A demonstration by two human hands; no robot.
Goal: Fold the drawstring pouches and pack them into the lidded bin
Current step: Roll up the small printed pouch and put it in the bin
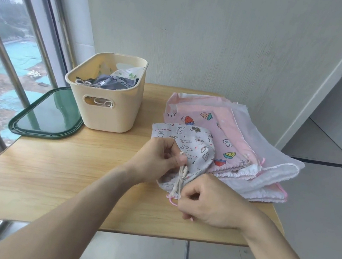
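Cotton, light and limp: at centre frame the left hand (162, 157) and right hand (204, 201) pinch the cat-print pouch (193, 152) by its cord (181, 174) at the gathered mouth, likely the surest hold.

cloth pouch (187, 146), plastic bin (102, 116), wood table (61, 180)

You have one cream bin (112, 108) and one green-rimmed lid (46, 113) near the surface's (61, 180) far left corner. One grey cartoon-print pouch (186, 151) lies under your two hands. The stack of pink and white pouches (235, 142) by the right edge overlaps too much to count.
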